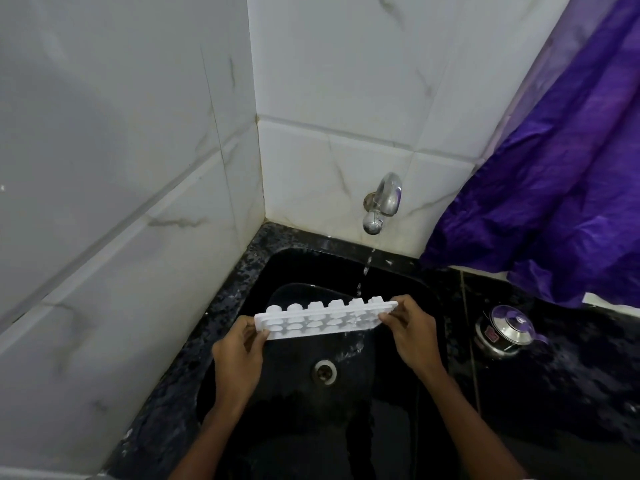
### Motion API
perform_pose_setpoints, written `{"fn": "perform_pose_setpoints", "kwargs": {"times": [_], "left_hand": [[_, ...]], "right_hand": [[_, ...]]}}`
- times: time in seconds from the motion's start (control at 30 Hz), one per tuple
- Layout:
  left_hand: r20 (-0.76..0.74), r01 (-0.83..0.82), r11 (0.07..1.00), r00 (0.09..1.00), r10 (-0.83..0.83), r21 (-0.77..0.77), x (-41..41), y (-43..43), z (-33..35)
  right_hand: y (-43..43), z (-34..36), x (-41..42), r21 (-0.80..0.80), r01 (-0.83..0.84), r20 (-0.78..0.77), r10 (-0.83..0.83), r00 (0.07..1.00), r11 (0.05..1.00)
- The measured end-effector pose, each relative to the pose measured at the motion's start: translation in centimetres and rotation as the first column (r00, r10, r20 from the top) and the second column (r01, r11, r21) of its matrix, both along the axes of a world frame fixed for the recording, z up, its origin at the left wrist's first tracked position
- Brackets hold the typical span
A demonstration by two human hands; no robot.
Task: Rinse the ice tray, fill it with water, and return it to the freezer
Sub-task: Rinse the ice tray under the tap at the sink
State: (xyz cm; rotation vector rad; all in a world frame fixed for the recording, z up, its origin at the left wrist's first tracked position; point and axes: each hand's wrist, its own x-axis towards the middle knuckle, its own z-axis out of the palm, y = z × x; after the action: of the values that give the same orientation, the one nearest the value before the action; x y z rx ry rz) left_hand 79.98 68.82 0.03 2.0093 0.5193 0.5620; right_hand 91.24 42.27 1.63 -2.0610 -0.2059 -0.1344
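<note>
A white plastic ice tray [322,320] is held over the black sink [346,393], tilted so its far edge is raised and its cups show along the top. My left hand [239,355] grips its left end and my right hand [412,334] grips its right end. A chrome tap [382,202] on the tiled wall lets a thin stream of water [365,270] fall behind the tray's right part. The sink drain [325,372] lies below the tray.
White marble-look tiles form a corner behind and left of the sink. A black speckled counter [554,393] runs to the right, with a small steel pot under a glass lid [507,329]. A purple curtain [561,188] hangs over the counter's far right.
</note>
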Motion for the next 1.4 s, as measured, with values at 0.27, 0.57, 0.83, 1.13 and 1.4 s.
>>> {"fn": "perform_pose_setpoints", "kwargs": {"times": [0.27, 0.57, 0.83, 1.13, 1.4], "left_hand": [[0.102, -0.011, 0.998, 0.995, 0.005, 0.059, -0.2, -0.9, 1.5], [0.067, 0.028, 0.999, 0.997, -0.030, 0.040, 0.3, -0.2, 0.3], [-0.060, 0.046, 0.950, 0.996, -0.068, -0.310, 1.7, -0.7, 0.2], [-0.115, -0.090, 0.778, 0.993, 0.024, -0.622, 5.1, -0.9, 1.8], [-0.106, -0.090, 0.751, 0.994, 0.027, -0.655, 5.5, -0.5, 3.0]], "right_hand": [[-0.3, 0.0, -0.2, 0.050, 0.074, 0.080, -0.078, 0.994, 0.996], [0.6, -0.4, 0.9, 0.065, 0.097, -0.023, -0.095, 0.995, 0.993], [2.5, 1.9, 4.1, 0.083, 0.146, -0.107, -0.137, 0.985, 0.986], [3.1, 3.4, 7.9, -0.200, -0.026, -0.027, 0.021, 0.999, 0.979], [3.5, 3.8, 8.3, -0.412, -0.170, 0.036, 0.203, 0.979, 0.895]]}}
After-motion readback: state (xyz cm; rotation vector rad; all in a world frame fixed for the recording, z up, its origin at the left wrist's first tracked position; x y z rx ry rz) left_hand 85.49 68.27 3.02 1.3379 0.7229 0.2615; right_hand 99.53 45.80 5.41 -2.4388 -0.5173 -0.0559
